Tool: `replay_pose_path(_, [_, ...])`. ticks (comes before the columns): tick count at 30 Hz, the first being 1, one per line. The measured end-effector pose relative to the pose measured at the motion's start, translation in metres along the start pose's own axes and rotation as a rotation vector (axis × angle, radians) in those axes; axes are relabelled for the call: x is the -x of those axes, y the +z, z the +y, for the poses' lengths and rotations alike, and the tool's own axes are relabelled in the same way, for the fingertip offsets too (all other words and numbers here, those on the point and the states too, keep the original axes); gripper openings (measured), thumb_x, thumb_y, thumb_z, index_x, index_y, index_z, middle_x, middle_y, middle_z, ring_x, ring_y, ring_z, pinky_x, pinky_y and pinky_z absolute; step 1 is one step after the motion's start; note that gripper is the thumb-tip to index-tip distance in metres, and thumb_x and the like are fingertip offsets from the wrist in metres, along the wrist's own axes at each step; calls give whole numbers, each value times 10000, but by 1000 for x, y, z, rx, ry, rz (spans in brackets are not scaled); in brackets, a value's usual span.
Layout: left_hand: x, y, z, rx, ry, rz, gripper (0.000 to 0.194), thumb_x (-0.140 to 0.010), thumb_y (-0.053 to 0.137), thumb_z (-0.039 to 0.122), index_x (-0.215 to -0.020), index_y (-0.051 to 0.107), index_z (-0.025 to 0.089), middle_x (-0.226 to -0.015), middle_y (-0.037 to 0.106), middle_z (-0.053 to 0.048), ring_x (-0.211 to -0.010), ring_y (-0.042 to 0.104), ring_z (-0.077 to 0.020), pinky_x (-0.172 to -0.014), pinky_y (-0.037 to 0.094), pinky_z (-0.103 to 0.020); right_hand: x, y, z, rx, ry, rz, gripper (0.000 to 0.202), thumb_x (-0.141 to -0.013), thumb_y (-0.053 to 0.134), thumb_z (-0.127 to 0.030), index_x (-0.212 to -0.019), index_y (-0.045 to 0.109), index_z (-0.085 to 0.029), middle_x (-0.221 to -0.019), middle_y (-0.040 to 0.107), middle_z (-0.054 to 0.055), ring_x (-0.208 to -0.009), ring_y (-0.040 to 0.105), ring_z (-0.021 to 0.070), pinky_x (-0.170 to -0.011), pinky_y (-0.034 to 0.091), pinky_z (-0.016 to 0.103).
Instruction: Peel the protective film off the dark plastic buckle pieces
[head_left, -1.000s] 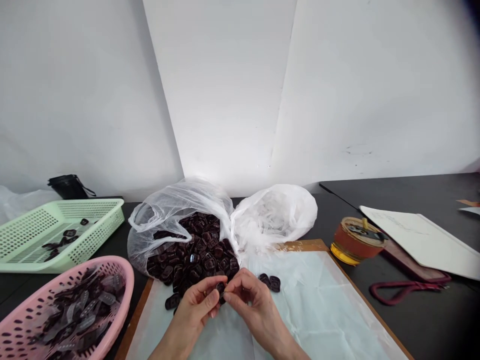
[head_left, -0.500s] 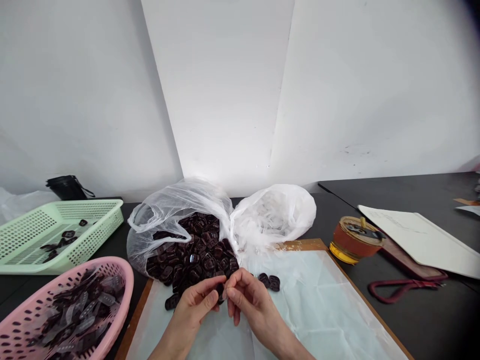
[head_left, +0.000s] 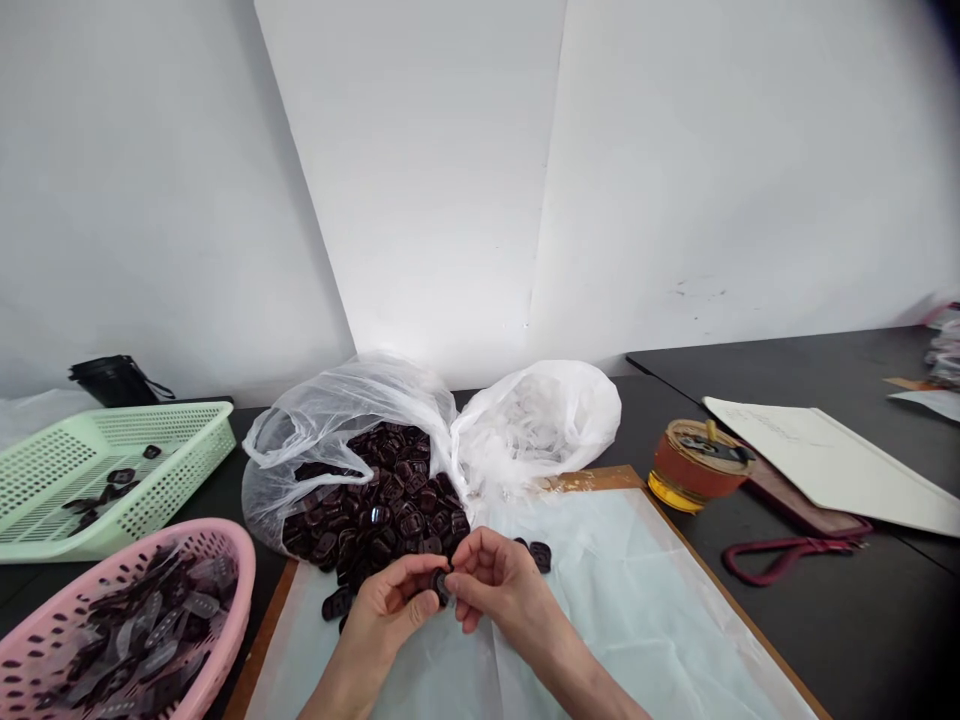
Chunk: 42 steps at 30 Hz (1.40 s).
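Observation:
Between the fingertips of both hands is a small dark piece (head_left: 440,586), low in the middle of the view. My left hand (head_left: 390,612) pinches it from the left. My right hand (head_left: 495,588) has its thumb and fingers closed at the piece's right side; whether they grip the piece itself or something tiny on it is too small to tell. Just beyond the hands, a heap of dark glossy pieces (head_left: 390,490) spills from a clear plastic bag (head_left: 300,410) onto a pale sheet (head_left: 622,600). A few dark pieces (head_left: 540,556) lie beside my right hand.
A pink basket (head_left: 244,590) of dark pieces and clear strips stands at left, a green basket (head_left: 217,430) behind it. A white bag (head_left: 592,405) sits at the back. Rightward are a tape roll (head_left: 694,470), red-handled tool (head_left: 765,575) and notebook (head_left: 847,460).
My right hand's fingers have closed in over the dark piece, which now shows more of its face. The view has shifted slightly, moving most of the scene a little left.

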<state>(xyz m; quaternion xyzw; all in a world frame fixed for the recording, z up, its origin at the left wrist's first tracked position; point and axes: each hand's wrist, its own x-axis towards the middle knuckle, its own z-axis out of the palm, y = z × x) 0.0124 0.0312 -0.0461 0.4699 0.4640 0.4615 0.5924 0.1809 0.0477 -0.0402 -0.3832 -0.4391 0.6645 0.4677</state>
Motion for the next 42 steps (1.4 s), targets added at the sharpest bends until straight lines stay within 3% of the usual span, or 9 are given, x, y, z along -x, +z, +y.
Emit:
replay_pose_path(7, [-2, 1, 1, -77, 76, -78, 281, -712, 807, 356, -964, 796, 231, -996, 714, -67, -990, 631, -270, -865, 500, -327, 3, -3, -4, 38, 5, -12, 269, -668, 765, -265, -781, 532, -192, -571, 578, -92, -406, 557, 81, -393, 469, 191])
replay_pose_path(18, [-3, -1, -2, -134, 112, -95, 257, -741, 791, 308, -985, 793, 228, -1006, 701, -81, -976, 630, -266, -850, 499, -321, 6, 2, -3, 268, -134, 60, 133, -719, 631, -116, -795, 562, -200, -622, 558, -65, -509, 504, 87, -437, 408, 181])
replay_pose_path(27, [-6, -4, -8, -159, 172, -78, 253, -724, 800, 326, -958, 803, 231, -954, 707, -84, -920, 644, -257, -801, 520, -308, 4, 1, 4, 319, -154, 79, 112, -736, 639, -123, -760, 572, -211, -605, 566, -54, -513, 518, 107, -460, 419, 203])
replay_pose_path(31, [-5, -2, -7, -140, 149, -7, 262, -711, 810, 334, -951, 804, 231, -968, 704, -78, -933, 648, -260, -796, 532, -301, 6, 2, 6, 432, -221, 110, 99, -790, 637, -136, -715, 634, -200, -587, 576, -37, -522, 527, 115, -505, 413, 224])
replay_pose_path(37, [-3, 2, 0, 2, 61, 96, 304, -642, 863, 355, -921, 803, 250, -943, 729, -41, -906, 650, -226, -791, 530, -263, 10, 3, -6, 591, -442, 42, 157, -893, 615, -194, -842, 761, -218, -836, 690, 52, -734, 639, 176, -659, 493, 264])
replay_pose_path(42, [1, 2, 2, 92, -5, 136, 322, -657, 851, 409, -938, 798, 262, -907, 753, -21, -858, 634, -184, -758, 517, -225, 19, 8, -10, 652, -496, -44, 226, -946, 557, -221, -1021, 767, -258, -1004, 671, 84, -883, 656, 196, -754, 520, 276])
